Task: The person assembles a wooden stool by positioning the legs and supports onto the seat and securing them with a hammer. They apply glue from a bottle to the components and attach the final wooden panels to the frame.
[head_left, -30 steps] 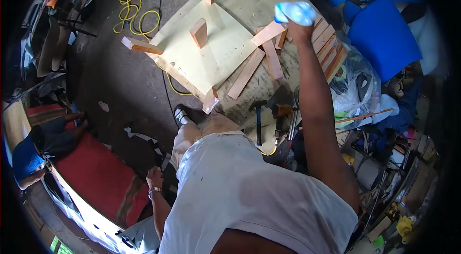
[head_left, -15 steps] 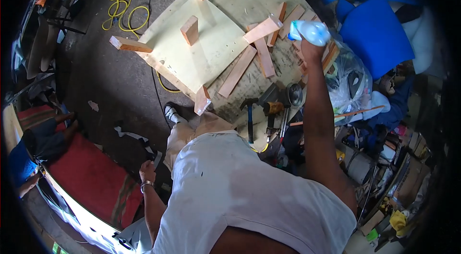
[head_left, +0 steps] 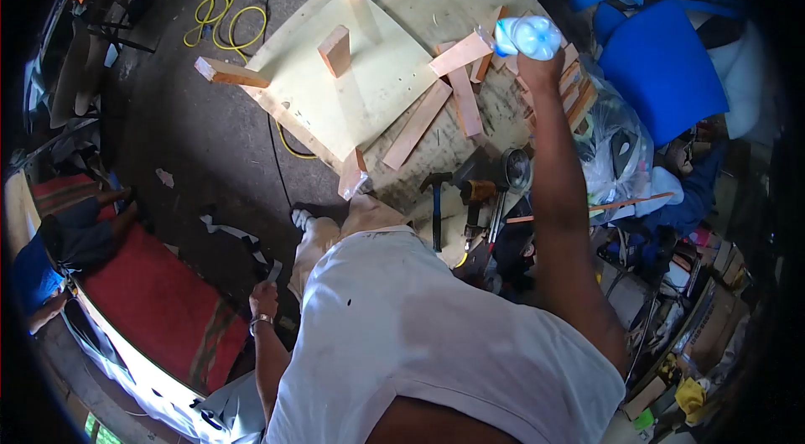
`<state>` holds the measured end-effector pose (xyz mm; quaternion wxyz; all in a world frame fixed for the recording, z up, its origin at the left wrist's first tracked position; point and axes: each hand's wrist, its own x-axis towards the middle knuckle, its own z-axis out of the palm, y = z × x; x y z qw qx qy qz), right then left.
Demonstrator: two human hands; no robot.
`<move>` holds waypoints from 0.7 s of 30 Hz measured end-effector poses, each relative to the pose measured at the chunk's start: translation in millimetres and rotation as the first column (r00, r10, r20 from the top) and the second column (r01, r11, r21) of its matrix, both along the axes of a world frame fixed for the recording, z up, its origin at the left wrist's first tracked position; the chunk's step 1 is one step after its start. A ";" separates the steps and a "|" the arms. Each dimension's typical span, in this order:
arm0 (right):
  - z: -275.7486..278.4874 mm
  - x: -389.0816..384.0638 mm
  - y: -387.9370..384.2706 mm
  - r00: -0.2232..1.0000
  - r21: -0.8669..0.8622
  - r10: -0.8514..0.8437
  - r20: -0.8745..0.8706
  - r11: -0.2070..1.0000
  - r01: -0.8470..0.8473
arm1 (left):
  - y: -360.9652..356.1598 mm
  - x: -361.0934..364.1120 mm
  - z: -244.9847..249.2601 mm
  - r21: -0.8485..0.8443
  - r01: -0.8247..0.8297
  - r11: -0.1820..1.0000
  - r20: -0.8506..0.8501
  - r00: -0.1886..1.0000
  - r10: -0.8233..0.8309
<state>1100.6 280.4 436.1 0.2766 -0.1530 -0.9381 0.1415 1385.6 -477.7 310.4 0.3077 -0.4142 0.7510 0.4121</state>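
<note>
1. The bottle [head_left: 527, 36], clear plastic with a bluish tint, is held up at the far right, above the ends of the planks [head_left: 417, 125]. What it holds cannot be told.
2. The right hand [head_left: 541, 67] grips the bottle from below, arm raised.
3. The left hand [head_left: 264, 300] hangs low at the near left with its fingers curled. Whether it holds anything cannot be told.
4. The planks lie loose on a pale board [head_left: 369, 83], which has short wooden legs sticking up from it.
5. A hammer [head_left: 436, 201] lies near the board's near edge, among other tools.
6. Right of the planks, a clear bag [head_left: 616, 150] holds dark and pale items too jumbled to name.
7. A blue chair [head_left: 667, 67] stands just beyond the bag.
8. A yellow cable [head_left: 222, 8] is coiled on the floor at the far left.
9. At the near left, another person [head_left: 67, 243] lies by a red mat [head_left: 151, 293].
</note>
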 end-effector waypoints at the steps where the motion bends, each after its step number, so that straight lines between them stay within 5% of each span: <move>1: 23.1 15.7 -7.3 1.000 -0.072 -0.005 0.019 0.997 0.006 | 4.5 -2.9 7.0 -0.025 0.024 0.999 0.021 1.000 -0.023; 2: 37.9 17.5 -7.1 1.000 -0.138 0.002 0.028 0.990 0.002 | 21.3 -13.1 19.2 -0.042 0.038 0.998 0.033 0.999 -0.036; 5: 31.4 7.6 1.1 0.994 0.123 -0.055 0.099 0.992 0.043 | 22.8 -15.3 16.5 -0.070 0.104 0.992 0.034 0.994 -0.102; 6: 23.7 1.8 -3.7 0.995 0.103 -0.085 0.056 0.992 0.079 | 18.1 -16.0 11.6 -0.058 0.107 0.993 0.018 0.994 -0.106; 9: -0.2 -7.4 -10.0 0.984 -0.305 -0.171 -0.058 0.941 0.146 | -18.0 -9.5 -16.3 -0.087 0.211 0.974 -0.044 0.976 -0.215; 10: 11.0 -12.8 -8.3 0.968 -0.090 -0.199 0.151 0.973 0.214 | -25.2 -4.1 -24.2 -0.113 0.240 0.964 -0.074 0.966 -0.249; 11: 9.6 -15.8 -13.1 0.983 -0.163 -0.164 0.086 0.971 0.176 | -18.7 -5.3 -10.2 -0.104 0.171 0.980 -0.056 0.983 -0.177; 13: 3.0 -36.2 -22.9 0.992 -0.303 -0.100 -0.070 0.950 0.075 | -1.3 -18.9 11.9 -0.089 0.020 0.996 -0.039 0.999 -0.024; 15: 1.0 -62.5 -67.0 0.952 -0.441 0.136 -0.273 0.862 -0.250 | -15.6 1.8 -11.5 -0.133 0.149 0.980 -0.075 0.984 -0.160; 17: 14.3 -78.6 -124.4 0.896 0.071 0.437 -0.077 0.899 -0.432 | -25.5 14.8 -12.7 -0.159 0.188 0.969 -0.077 0.976 -0.202; 18: 5.0 -86.4 -148.5 0.830 0.092 0.525 -0.189 0.851 -0.517 | -19.2 18.0 -9.5 -0.157 0.155 0.975 -0.073 0.983 -0.168; 19: 9.8 -98.1 -174.3 0.713 0.066 0.637 -0.295 0.758 -0.649 | -12.9 21.3 -7.3 -0.152 0.121 0.981 -0.069 0.989 -0.132; 20: 31.0 -98.8 -205.5 0.611 -0.362 0.657 -0.442 0.493 -0.791 | -7.3 24.3 -3.1 -0.129 0.065 0.989 -0.072 0.995 -0.074; 21: 25.8 -104.5 -210.7 0.645 -0.392 0.654 -0.395 0.515 -0.762 | 4.4 22.6 7.5 -0.129 0.047 0.991 -0.046 0.998 -0.053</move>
